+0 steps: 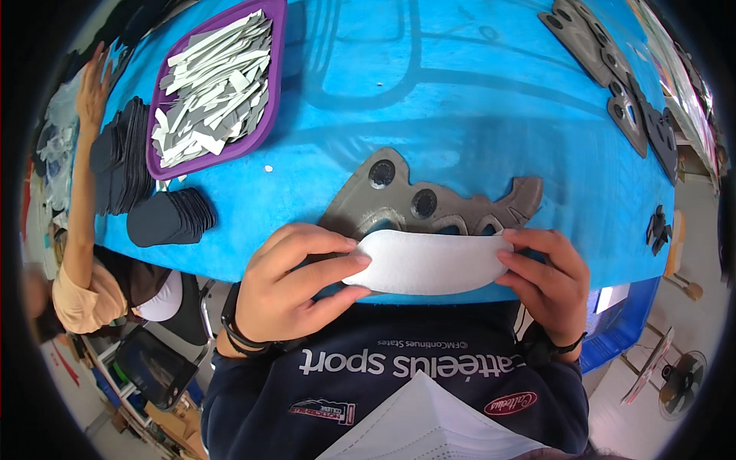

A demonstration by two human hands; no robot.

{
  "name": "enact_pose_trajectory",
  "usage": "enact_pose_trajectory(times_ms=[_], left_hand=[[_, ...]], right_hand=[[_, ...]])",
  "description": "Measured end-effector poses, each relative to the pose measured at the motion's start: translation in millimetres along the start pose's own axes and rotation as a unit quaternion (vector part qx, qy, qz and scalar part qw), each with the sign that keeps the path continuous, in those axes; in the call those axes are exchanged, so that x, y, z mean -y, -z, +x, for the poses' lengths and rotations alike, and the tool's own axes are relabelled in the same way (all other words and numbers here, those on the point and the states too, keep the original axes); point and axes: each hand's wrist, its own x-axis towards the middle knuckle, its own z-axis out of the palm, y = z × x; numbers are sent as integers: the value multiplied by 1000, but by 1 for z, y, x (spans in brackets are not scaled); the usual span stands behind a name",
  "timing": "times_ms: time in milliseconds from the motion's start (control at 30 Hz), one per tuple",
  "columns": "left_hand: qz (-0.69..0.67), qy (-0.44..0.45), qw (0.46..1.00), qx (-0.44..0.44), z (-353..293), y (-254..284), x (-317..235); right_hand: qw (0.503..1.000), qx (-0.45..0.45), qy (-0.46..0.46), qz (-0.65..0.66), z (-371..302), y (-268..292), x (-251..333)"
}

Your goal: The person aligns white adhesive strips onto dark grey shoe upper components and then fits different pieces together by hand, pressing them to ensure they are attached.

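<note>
Between my two hands is a curved white strip (pixel 437 264) with rounded ends, held level by its ends. My left hand (pixel 295 284) pinches the left end, thumb below and fingers above. At the other end, my right hand (pixel 548 280) grips it the same way. Directly behind the strip, a grey moulded piece (pixel 452 205) with cut-out holes and round black studs lies on the blue table (pixel 460 100). The strip covers its near part, so I cannot tell whether the two touch.
A purple tray (pixel 274 100) of white and grey strips stands far left, beside stacks of black pads (pixel 172 218). Similar grey pieces (pixel 586 38) lie far right, with small black parts (pixel 658 230) nearer. Another person's arm (pixel 83 176) reaches in at left. A blue crate (pixel 625 314) sits right.
</note>
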Motion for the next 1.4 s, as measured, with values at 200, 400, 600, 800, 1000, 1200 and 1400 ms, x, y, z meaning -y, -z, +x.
enact_pose_trajectory(times_ms=[200,400,600,800,1000,1200,1400], left_hand=[[42,22,999,7,3,-2,2],[51,11,998,35,5,-2,5],[59,6,997,52,7,-2,6],[67,-11,996,58,7,-4,7],[76,-6,996,47,6,-7,5],[108,-18,992,65,4,-6,-3],[208,-130,962,117,4,-11,-8]], right_hand=[[1000,3,-15,-22,4,-4,0],[999,15,-31,-27,6,-6,-2],[998,3,-58,-38,6,-8,0],[995,-2,-62,-73,5,-11,1],[994,3,-55,-96,6,-12,1],[990,56,-11,-131,9,-8,5],[977,88,17,-195,14,-10,26]])
